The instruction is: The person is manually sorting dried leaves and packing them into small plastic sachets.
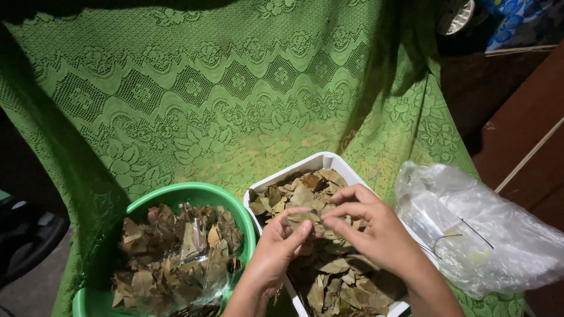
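While both hands meet over the white tray [326,159] of dried leaves, the left hand [276,249] and right hand [376,232] pinch one brown leaf [305,217] between their fingertips. The leaf lies roughly flat, its long axis running left to right between the hands, just above the heap in the tray. A green bowl [194,191] of leaves stands just left, a clear plastic bag [487,229] to the right, all on a green lace cloth [235,88].
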